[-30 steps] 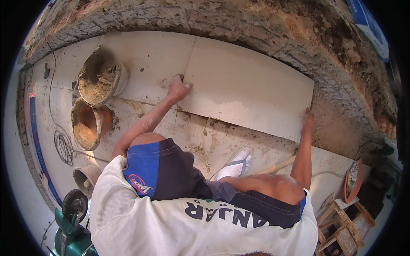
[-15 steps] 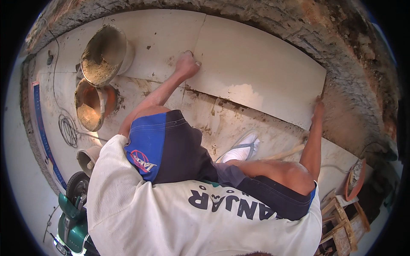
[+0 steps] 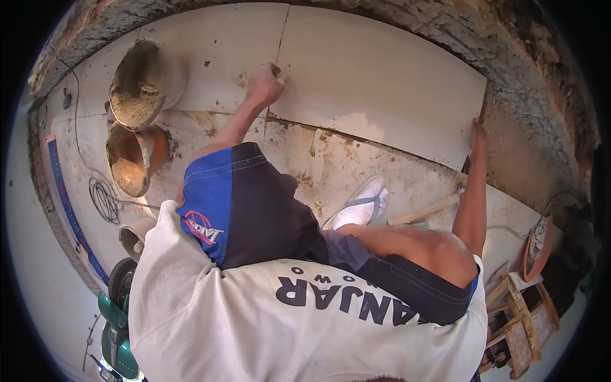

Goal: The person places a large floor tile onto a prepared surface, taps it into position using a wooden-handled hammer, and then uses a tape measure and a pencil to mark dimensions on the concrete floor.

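A large pale floor tile (image 3: 382, 76) lies in front of me, its left end at the seam with a neighbouring tile (image 3: 223, 38). At that seam my left hand (image 3: 266, 86) rests with its fingers curled in. A small dark spot shows by its fingertips; whether anything is held, I cannot make out. Along the tile's short right end, my right hand (image 3: 477, 139) lies with fingers stretched out against the edge. A narrow dark gap runs between this tile and the stained tiles (image 3: 305, 153) nearer me.
Two mortar-caked buckets, one upper (image 3: 137, 95) and one orange inside (image 3: 130, 162), lie tipped on the left. Beyond the tile is a rough wall base (image 3: 439, 38). Bare soil (image 3: 515, 153), an orange pan (image 3: 538, 248) and a wooden frame (image 3: 519, 318) are right.
The view has shifted slightly. My left hand has turned a little at the seam, its fingers still curled. The gap along the tile's near edge looks narrower; my right hand stays at the right end.
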The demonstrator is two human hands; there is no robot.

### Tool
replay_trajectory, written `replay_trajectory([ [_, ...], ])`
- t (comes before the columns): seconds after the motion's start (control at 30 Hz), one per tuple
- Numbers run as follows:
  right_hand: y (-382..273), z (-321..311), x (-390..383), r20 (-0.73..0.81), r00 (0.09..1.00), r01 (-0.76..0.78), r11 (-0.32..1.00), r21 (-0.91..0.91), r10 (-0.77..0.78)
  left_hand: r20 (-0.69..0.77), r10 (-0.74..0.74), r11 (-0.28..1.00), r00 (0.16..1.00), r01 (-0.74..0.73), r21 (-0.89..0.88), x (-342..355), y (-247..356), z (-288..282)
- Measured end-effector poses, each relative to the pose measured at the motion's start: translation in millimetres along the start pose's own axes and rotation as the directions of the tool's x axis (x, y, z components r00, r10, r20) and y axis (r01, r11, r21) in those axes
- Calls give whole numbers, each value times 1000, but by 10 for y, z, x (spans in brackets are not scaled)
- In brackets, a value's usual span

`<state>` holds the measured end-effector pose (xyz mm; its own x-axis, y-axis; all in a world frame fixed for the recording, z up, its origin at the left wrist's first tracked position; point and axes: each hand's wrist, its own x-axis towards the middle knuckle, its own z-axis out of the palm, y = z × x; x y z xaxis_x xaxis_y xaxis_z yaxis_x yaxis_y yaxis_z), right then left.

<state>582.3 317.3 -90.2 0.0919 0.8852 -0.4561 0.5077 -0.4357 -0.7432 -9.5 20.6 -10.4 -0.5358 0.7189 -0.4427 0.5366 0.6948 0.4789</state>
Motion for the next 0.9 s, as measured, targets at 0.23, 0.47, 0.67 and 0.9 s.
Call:
replay_trajectory([
  [0.23,-356,358,-279,-177,981,-39,821,-570,-77,-87,120,977,989,-102,188,-57,-206,-116],
  [0.47,-377,233,-261,-123,965,53,633,-772,-231,18,422,834,906,-396,384,-142,-276,-21],
  [0.67,-418,328,-257,-153,958,26,607,-794,-241,191,435,695,880,-463,550,-95,-504,-42],
  [0.9,-467,324,-407,-129,960,47,596,-801,-249,300,334,742,894,-445,501,-226,-248,-190],
])
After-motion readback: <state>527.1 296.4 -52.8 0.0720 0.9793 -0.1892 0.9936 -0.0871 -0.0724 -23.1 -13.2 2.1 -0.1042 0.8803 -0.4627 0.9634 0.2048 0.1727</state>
